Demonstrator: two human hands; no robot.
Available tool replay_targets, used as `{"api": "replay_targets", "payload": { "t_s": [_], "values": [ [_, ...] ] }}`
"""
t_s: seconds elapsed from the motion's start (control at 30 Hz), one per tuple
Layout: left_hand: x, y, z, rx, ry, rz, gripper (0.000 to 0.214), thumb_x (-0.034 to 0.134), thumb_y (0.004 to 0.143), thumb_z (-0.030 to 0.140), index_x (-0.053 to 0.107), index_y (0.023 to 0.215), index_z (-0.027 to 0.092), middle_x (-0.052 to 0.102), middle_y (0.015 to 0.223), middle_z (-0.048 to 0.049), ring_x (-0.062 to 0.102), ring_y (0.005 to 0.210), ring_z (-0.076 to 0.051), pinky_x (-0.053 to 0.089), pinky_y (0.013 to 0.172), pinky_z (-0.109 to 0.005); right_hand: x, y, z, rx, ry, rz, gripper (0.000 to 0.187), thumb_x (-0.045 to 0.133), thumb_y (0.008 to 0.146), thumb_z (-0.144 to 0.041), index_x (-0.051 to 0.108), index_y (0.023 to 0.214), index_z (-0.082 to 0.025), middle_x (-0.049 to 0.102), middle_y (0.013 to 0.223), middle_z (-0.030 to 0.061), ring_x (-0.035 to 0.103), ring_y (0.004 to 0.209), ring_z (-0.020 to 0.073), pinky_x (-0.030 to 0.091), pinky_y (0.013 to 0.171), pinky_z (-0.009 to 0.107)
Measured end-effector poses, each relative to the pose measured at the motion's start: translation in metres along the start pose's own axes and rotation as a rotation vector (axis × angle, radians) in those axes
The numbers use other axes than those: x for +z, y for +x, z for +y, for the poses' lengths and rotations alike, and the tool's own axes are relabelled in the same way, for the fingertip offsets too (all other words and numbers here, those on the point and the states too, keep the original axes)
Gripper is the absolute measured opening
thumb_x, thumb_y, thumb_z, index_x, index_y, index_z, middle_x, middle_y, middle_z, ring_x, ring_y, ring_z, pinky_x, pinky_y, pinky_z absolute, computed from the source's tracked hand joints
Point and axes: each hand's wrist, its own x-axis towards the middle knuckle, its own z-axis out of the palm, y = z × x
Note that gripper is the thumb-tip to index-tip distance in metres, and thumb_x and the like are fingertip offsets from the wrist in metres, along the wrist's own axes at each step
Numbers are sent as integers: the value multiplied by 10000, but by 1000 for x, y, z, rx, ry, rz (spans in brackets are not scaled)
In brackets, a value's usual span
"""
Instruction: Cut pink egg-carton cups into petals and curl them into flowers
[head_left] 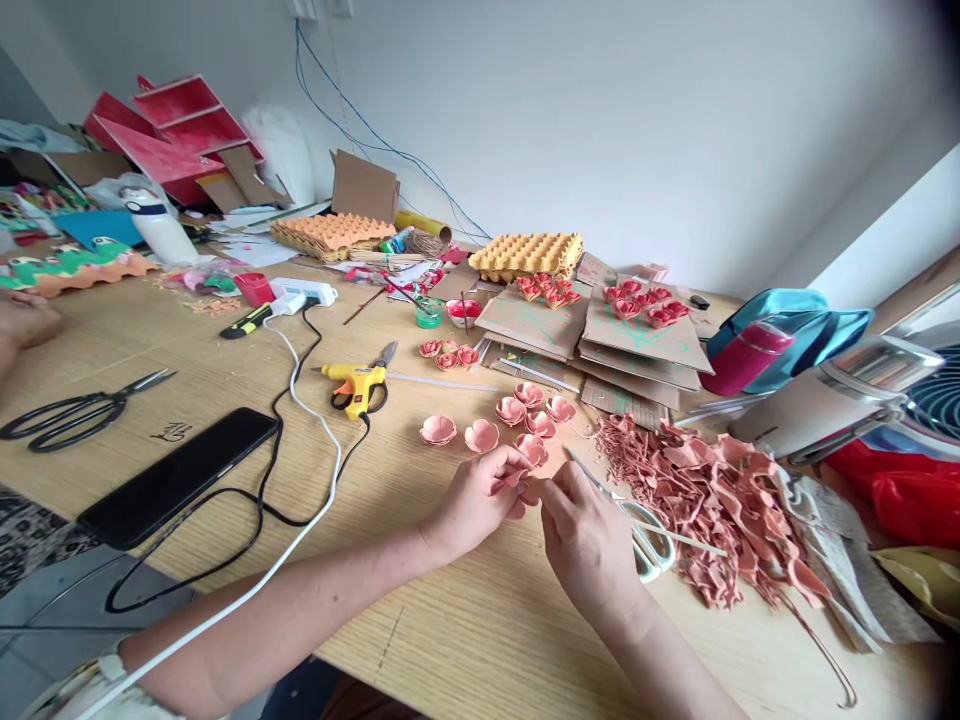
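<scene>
My left hand (480, 498) and my right hand (583, 535) meet over the wooden table (225, 370), both pinching a small pink piece of egg-carton (525, 482) between their fingertips. My right hand also has white-handled scissors (646, 535) hanging in it, blades pointing up and left. Several finished pink paper flowers (529, 410) lie just beyond my hands. A heap of pink carton scraps (705, 500) lies to the right.
A yellow glue gun (358, 385) and its cables lie left of centre, with a black phone (180, 475) and black scissors (75, 412) further left. Cardboard sheets with red flowers (637, 320), egg trays (529, 252) and clutter fill the back. Another person's hand (22, 325) shows at the far left.
</scene>
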Motion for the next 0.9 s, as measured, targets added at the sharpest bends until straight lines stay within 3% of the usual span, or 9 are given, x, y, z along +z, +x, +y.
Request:
{"api": "replay_targets", "payload": {
  "t_s": [0.13,0.37,0.67,0.83,0.9],
  "values": [
    [-2,1,0,2,-18,-18,184,599,888,342,571,924,163,661,786,-26,612,626,-95,469,544,-181,2,-1,2,-72,-73,2,247,442,936,-127,649,1011,-239,535,834,34,516,728,160,329,596,263],
    [-2,0,5,93,66,4,116,545,909,253,602,954,162,688,903,-60,672,765,-144,500,598,-209,1,2,2,125,148,-11,259,437,914,-124,627,1051,-233,560,930,35,538,685,133,356,577,246],
    [-1,0,1,52,27,-3,97,555,901,225,559,828,161,648,756,-16,631,683,-113,460,570,-186,-3,3,0,65,123,0,264,429,908,-93,637,1005,-224,567,1002,46,526,705,128,349,584,245],
    [-1,0,1,54,-57,-40,180,598,896,300,527,809,159,597,758,-2,621,677,-108,461,573,-188,-2,0,2,-74,-40,3,265,413,950,-128,655,1005,-219,539,835,49,526,760,167,365,635,270],
    [-1,0,1,83,-45,-39,184,577,911,319,532,830,160,601,774,-10,630,708,-119,478,606,-204,-1,1,3,-52,0,13,268,414,955,-135,645,1058,-220,541,842,45,524,739,157,372,632,266]
  ]
}}
